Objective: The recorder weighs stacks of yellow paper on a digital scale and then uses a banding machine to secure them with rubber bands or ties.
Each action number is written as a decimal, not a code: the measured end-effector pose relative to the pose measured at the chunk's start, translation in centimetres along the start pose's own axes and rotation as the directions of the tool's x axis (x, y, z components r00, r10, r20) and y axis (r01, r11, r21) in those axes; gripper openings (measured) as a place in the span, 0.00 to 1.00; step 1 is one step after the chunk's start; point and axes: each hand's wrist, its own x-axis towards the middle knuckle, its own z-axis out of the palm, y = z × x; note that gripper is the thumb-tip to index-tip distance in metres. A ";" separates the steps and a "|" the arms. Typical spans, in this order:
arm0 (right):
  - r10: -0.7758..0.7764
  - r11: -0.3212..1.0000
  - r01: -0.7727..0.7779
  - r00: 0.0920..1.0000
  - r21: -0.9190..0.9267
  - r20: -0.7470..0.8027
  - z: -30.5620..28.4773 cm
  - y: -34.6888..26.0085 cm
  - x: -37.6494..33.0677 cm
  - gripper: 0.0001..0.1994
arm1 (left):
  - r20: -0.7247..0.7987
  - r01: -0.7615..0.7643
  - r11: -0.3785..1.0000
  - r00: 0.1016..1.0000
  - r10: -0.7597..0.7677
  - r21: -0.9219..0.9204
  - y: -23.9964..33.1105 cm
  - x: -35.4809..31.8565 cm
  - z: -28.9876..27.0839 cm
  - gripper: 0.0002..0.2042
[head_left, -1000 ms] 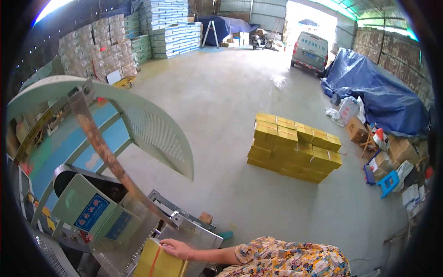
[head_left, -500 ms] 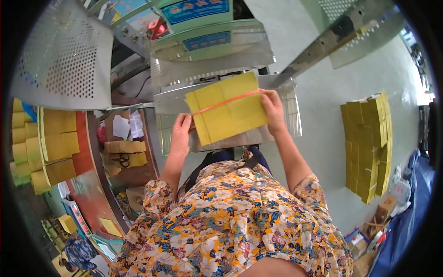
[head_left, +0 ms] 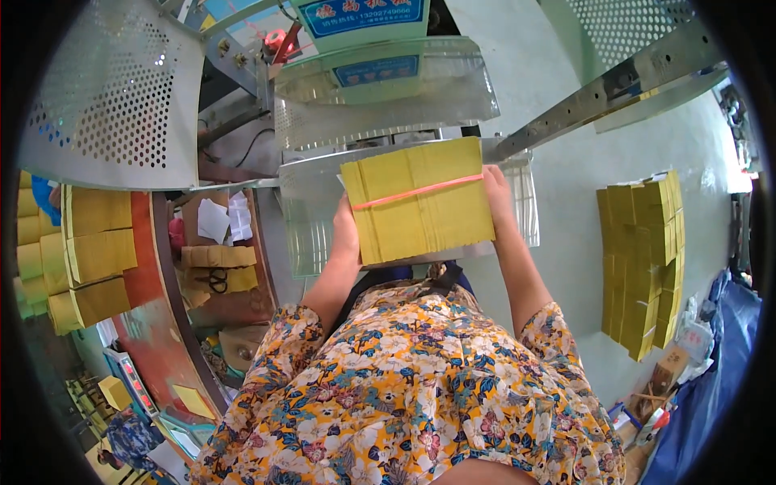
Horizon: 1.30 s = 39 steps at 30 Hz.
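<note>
Yellow paper bundle (head_left: 418,202), one; two hands (head_left: 346,230) gripping.

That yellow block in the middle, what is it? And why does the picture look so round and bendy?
The camera sits on a person's head and looks down, and its wide lens bends everything round. The flowery cloth below is their shirt. Their left hand and right hand hold the sides of a bundle of yellow paper sheets with a red band around it. It rests on a shiny metal tray of a machine with a blue panel. More yellow stacks stand on the floor at the right, others lie on the left.
</note>
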 end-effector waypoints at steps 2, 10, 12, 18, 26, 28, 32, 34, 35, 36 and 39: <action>0.049 0.997 -0.047 0.998 0.060 -0.030 -1.2 1.5 -0.8 0.14 | 0.056 0.040 0.998 0.998 -0.042 0.042 0.3 -0.7 -0.1 0.22; -0.114 0.948 0.100 0.993 0.301 0.026 -2.7 2.7 -3.3 0.05 | 0.177 -0.383 0.861 0.923 0.341 0.335 -0.4 -1.3 -4.4 0.16; -0.159 0.923 0.131 0.986 0.363 0.046 -1.7 1.0 -3.9 0.05 | 0.236 -0.449 0.820 0.892 0.386 0.355 -0.1 -2.0 -4.2 0.13; -0.146 0.861 0.131 0.989 0.492 -0.009 0.1 2.6 -3.5 0.04 | 0.157 -0.454 0.844 0.891 0.426 0.285 -1.3 -1.2 -4.0 0.06; -0.185 0.886 0.205 0.979 0.417 -0.087 0.6 3.6 -3.5 0.06 | 0.172 -0.482 0.836 0.876 0.450 0.265 -1.7 -0.3 -4.9 0.04; -0.198 0.895 0.221 0.975 0.387 -0.100 0.8 3.2 -3.8 0.05 | 0.159 -0.451 0.848 0.892 0.422 0.279 -1.1 -0.1 -5.2 0.04; -0.157 0.932 0.198 0.976 0.304 -0.154 1.8 2.6 -4.5 0.05 | 0.180 -0.262 0.950 0.956 0.231 0.170 -0.3 -0.4 -4.0 0.14; -0.164 0.924 0.210 0.972 0.319 -0.168 2.0 3.0 -4.4 0.05 | 0.204 -0.247 0.956 0.955 0.214 0.156 -0.4 -0.3 -3.6 0.18; -0.177 0.920 0.225 0.969 0.319 -0.174 1.9 3.2 -4.3 0.05 | 0.228 -0.172 0.976 0.964 0.138 0.137 -0.6 0.1 -4.2 0.20; -0.190 0.916 0.240 0.965 0.321 -0.180 1.8 3.4 -4.2 0.05 | 0.253 -0.096 0.988 0.965 0.063 0.120 -0.6 0.3 -4.7 0.21; -0.178 0.918 0.227 0.969 0.325 -0.174 1.5 3.8 -3.9 0.06 | 0.246 -0.115 0.984 0.966 0.079 0.135 -0.9 0.2 -4.3 0.21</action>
